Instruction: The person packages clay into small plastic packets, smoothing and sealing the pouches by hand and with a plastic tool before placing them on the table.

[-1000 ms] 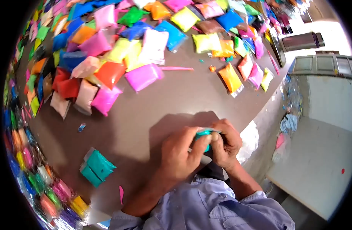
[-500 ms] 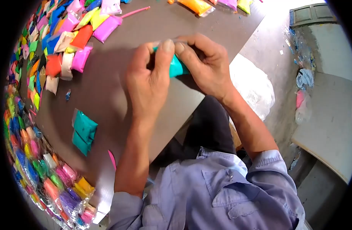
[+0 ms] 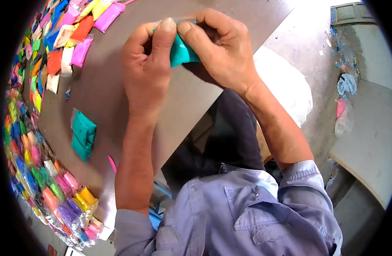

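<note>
Between my two hands is a teal packet [image 3: 182, 52] in clear plastic, held above the table's right part. My left hand [image 3: 150, 64] pinches its upper left edge, thumb on top. My right hand [image 3: 223, 51] grips the upper right edge, its thumb tip close to the left one. Fingers partly hide the packet's top. Left of my left forearm, another teal packet [image 3: 83, 135] in clear wrap lies flat on the table, apart from both hands.
Many colourful packets [image 3: 55, 59] cover the table's far left, and bagged packets [image 3: 63, 187] pile along the near left edge. A pink strip [image 3: 112, 164] lies by my left forearm. Right of the brown table [image 3: 106, 77], a white plastic bag [image 3: 285, 85] rests low down.
Both hands, still holding the teal packet, have moved up and slightly left in view. The table and its packets have also shifted in view as the camera moved.
</note>
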The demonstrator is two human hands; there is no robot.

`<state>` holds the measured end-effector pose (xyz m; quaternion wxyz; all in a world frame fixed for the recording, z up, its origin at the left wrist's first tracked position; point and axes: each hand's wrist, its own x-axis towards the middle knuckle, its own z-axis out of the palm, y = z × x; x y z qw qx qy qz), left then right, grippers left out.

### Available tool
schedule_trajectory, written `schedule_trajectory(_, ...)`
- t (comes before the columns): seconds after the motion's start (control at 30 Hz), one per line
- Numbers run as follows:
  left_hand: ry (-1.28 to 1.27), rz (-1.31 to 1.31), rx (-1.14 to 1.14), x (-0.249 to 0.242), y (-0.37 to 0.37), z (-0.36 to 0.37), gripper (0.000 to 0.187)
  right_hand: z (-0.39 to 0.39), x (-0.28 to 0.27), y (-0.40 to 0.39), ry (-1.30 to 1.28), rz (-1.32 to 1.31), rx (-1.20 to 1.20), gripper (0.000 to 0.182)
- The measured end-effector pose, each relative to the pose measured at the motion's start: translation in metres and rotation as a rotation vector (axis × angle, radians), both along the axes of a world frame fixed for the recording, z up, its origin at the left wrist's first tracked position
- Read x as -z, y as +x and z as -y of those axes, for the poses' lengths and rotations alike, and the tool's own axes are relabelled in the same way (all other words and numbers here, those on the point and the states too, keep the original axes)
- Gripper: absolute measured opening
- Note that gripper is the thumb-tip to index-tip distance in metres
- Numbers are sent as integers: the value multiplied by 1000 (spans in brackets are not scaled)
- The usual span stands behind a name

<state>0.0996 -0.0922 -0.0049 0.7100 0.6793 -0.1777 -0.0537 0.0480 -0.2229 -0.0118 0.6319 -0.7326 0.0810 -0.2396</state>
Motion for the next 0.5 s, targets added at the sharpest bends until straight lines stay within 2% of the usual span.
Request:
schedule_trajectory(0.13, 47, 55, 12, -5, 1, -1, 32, 2, -1, -2, 28, 13, 24, 17)
schedule_trajectory(0.2, 159, 43, -52, -8, 1, -4, 32, 1, 3, -1, 36, 44, 9, 12)
schedule_trajectory(0.3, 227, 103, -94, -2, 2, -9, 25, 3, 1, 0, -137, 55, -4, 15)
schedule_trajectory(0.4, 293, 100, -147, 0, 0, -16, 24, 2, -5, 0, -121, 22, -51, 16)
schedule_trajectory(0.47, 321, 88, -159, -4, -3, -20, 24, 3, -1, 0, -212, 62, -95, 15)
schedule_trajectory(0.5, 331, 90, -166, -3, -3, -23, 22, 0, 5, 2, -168, 140, -60, 14)
